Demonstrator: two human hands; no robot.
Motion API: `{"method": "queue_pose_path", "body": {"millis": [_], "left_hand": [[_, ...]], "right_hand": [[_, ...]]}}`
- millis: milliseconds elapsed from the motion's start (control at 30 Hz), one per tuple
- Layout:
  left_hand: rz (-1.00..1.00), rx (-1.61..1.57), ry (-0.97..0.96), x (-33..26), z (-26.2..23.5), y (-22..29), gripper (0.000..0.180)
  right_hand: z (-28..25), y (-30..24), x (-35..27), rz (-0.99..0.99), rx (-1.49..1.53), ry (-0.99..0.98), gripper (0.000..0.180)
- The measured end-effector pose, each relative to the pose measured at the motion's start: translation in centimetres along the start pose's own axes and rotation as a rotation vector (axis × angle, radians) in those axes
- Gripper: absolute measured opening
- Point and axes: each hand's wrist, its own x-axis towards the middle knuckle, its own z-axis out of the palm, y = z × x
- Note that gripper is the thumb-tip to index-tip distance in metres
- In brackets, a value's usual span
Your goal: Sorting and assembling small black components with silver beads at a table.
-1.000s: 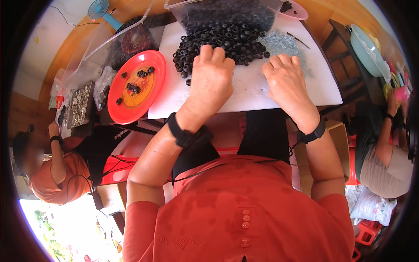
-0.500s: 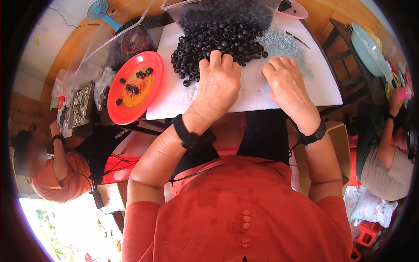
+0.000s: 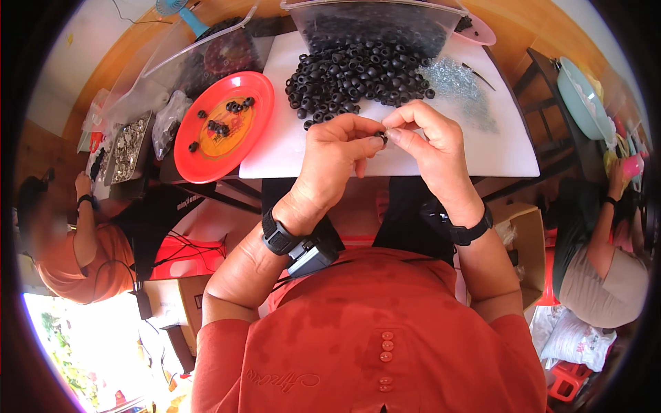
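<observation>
My left hand [image 3: 332,153] pinches a small black ring-shaped piece [image 3: 381,137] between thumb and fingers, above the near edge of a white board [image 3: 272,155]. Meeting it from the right, my right hand [image 3: 441,141] has its thumb and forefinger closed together against that piece. Whatever sits between the right fingertips is too small to make out. Just beyond both hands lies a heap of black hollow pieces [image 3: 365,72]. Many tiny clear bits [image 3: 451,79] are spread on the board to the heap's right.
A red plate [image 3: 264,93] with several black pieces stands left of the board. Behind the heap is a clear plastic bin [image 3: 385,15]. A thin dark tool [image 3: 480,76] lies by the clear bits. People sit at left [image 3: 89,265] and right [image 3: 606,275].
Both hands have turned and come together over the board's near edge. The black piece now shows between the fingertips; earlier the hands were apart, reaching toward the heap and the clear bits.
</observation>
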Motion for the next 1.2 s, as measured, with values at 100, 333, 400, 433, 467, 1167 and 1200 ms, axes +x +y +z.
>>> {"method": "queue_pose_path", "body": {"millis": [100, 333, 400, 433, 467, 1167, 1200], "left_hand": [[-0.028, -0.059, 0.006, -0.7, -0.3, 0.3, 0.017], [-0.074, -0.141, 0.028, -1.6, -1.2, 0.0, 0.015], [-0.107, -0.199, 0.043, -2.1, -1.5, 0.3, 0.013], [-0.104, -0.203, 0.043, -2.2, -1.5, 0.4, 0.013], [-0.105, -0.257, 0.046, -2.2, -1.5, 0.6, 0.013], [0.005, -0.017, 0.066, -1.7, -4.1, -0.4, 0.021], [0.023, -0.008, 0.056, -1.7, -4.1, -0.5, 0.021]], "right_hand": [[0.5, -0.5, 0.0, 0.001, 0.036, -0.018, 0.008], [2.0, -0.2, -1.0, 0.009, 0.022, -0.011, 0.007], [2.8, 0.0, -1.7, -0.011, 0.032, 0.006, 0.008], [3.0, -0.2, -2.0, -0.042, 0.016, 0.0, 0.013], [3.5, -0.6, -2.5, -0.066, 0.009, 0.013, 0.015], [4.0, 0.8, 4.7, 0.07, -1.053, -0.225, 0.015], [4.0, 1.0, 5.0, 0.056, -1.049, -0.229, 0.015]]}}
